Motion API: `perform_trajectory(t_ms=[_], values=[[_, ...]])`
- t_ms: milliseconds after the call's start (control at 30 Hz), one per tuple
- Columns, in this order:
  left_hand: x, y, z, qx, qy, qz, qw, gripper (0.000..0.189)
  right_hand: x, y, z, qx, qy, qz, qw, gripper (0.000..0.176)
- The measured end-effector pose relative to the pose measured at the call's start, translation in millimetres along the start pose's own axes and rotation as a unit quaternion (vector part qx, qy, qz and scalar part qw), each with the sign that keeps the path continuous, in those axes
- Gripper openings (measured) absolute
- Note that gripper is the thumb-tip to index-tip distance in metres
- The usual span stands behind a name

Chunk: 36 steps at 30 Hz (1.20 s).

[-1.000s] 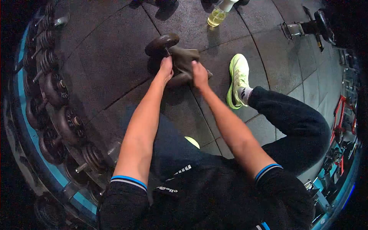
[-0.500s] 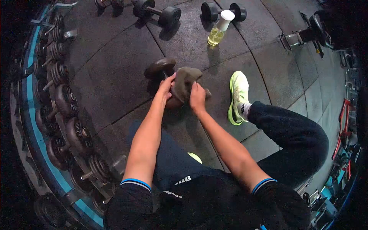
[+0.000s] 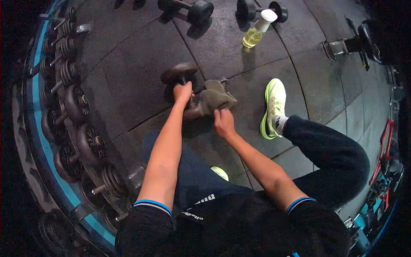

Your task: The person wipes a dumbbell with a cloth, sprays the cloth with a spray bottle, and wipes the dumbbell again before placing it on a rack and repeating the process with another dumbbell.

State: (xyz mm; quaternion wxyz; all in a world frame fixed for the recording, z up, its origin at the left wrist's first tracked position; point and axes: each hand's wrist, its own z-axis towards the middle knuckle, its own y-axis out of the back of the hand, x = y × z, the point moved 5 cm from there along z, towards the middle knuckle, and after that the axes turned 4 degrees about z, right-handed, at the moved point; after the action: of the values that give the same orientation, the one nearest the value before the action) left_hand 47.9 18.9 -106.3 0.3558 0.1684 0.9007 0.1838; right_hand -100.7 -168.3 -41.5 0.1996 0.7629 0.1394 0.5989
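A dark brown dumbbell (image 3: pixel 179 72) lies on the floor in front of me. My left hand (image 3: pixel 183 92) is closed around its handle, between the two round heads. The near head is partly covered by a grey-green cloth (image 3: pixel 217 97), bunched and folded. At the cloth's lower edge, my right hand (image 3: pixel 224 122) is closed with the fingers pinching it. Beyond the hands stands a clear bottle (image 3: pixel 252 37) with a white top and yellow liquid inside.
Two black dumbbells (image 3: pixel 200 12) (image 3: pixel 246 9) lie on the dark rubber floor tiles (image 3: pixel 132 81) at the back. A rack of dumbbells (image 3: pixel 79 105) runs along the left. My outstretched foot in a yellow-green shoe (image 3: pixel 275 105) is right of the cloth.
My left hand has shifted from beside the cloth onto the dumbbell's handle. My right hand is lower against the cloth, which has changed its folds and shows more of the near head.
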Motion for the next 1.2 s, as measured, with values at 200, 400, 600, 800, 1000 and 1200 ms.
perform_trajectory(t_ms=[200,400,600,800,1000,1200], values=[[51,9,72,-0.044,-0.184,0.307,0.933,0.056,86,-16,-6,-0.052,0.194,0.081,0.976,0.035],[4,27,4,-0.138,-0.043,0.199,0.969,0.058,-4,-47,51,0.005,-0.116,0.127,0.985,0.047],[-1,26,-4,-0.094,-0.031,0.213,0.972,0.064,46,-51,-7,-0.127,0.094,0.078,0.984,0.028],[8,19,16,-0.108,-0.027,0.162,0.980,0.068,-35,-61,54,-0.012,-0.071,0.268,0.961,0.031],[52,13,50,-0.054,-0.259,0.170,0.949,0.044,66,-41,15,-0.039,0.187,0.004,0.982,0.027],[61,1,63,-0.085,-0.020,-0.034,0.996,0.039,6,-20,98,-0.075,0.002,0.037,0.996,0.045]])
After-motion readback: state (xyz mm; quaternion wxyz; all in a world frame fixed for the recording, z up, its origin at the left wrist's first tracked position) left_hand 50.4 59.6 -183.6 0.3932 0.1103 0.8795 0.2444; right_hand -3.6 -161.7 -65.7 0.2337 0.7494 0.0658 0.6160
